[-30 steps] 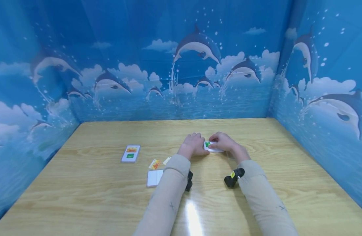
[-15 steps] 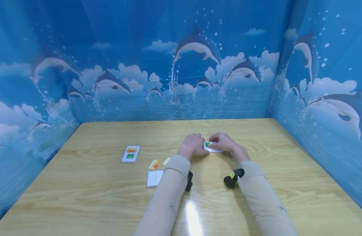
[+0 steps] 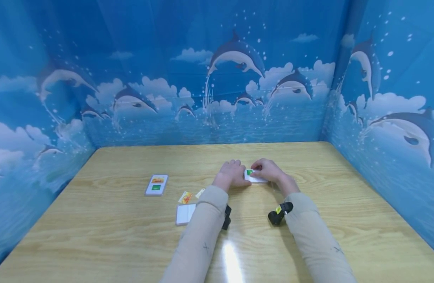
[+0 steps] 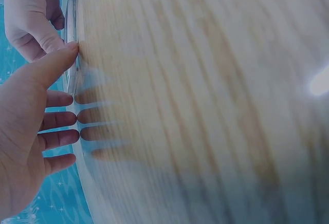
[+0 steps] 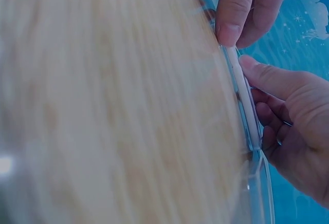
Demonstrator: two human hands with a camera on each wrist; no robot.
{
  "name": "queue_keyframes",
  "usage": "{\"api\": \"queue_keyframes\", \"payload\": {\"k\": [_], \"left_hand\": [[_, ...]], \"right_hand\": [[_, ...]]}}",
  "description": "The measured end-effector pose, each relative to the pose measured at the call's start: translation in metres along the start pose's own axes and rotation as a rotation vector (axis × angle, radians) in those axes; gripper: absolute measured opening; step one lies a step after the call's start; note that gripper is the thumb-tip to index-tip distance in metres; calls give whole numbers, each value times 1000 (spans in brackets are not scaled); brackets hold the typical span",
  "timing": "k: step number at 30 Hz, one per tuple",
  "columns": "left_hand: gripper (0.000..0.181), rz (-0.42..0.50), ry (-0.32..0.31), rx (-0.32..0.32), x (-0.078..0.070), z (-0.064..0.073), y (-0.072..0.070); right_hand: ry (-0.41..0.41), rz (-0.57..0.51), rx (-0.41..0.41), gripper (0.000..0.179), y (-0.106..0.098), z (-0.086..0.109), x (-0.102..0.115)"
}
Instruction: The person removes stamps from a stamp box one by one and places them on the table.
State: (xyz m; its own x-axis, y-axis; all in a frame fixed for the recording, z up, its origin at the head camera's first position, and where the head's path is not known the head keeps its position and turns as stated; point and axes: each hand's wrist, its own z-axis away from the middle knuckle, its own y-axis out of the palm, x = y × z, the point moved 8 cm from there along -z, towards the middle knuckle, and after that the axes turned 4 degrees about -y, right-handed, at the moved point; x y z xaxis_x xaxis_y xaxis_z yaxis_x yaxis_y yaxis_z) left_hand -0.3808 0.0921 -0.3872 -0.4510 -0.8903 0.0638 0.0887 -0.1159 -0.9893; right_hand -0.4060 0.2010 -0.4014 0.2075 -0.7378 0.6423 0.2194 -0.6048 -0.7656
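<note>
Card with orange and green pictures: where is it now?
In the head view, the card lies left of the left hand, beyond the small orange card.

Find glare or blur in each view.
Head view: a bright glare streak on the table, at the bottom edge; left wrist view: a white spot at right, grain soft; right wrist view: a glow at left, table blurrier than the right hand.

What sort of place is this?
Probably a staged recording booth: dolphin-print backdrop on three sides, a wood-grain table, and a black device at the person's right wrist.
</note>
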Motion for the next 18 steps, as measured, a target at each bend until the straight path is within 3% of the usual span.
{"api": "queue_keyframes", "payload": {"k": [6, 12, 18], "left_hand": [[66, 3, 0, -3, 1, 0, -1], [66, 9, 0, 4, 0, 1, -1], [66, 12, 3, 7, 0, 1, -1]], "right_hand": [[28, -35, -15, 24, 0, 0, 0], [21, -37, -72, 8, -5, 0, 0], [17, -31, -104, 13, -12, 1, -3]]}}
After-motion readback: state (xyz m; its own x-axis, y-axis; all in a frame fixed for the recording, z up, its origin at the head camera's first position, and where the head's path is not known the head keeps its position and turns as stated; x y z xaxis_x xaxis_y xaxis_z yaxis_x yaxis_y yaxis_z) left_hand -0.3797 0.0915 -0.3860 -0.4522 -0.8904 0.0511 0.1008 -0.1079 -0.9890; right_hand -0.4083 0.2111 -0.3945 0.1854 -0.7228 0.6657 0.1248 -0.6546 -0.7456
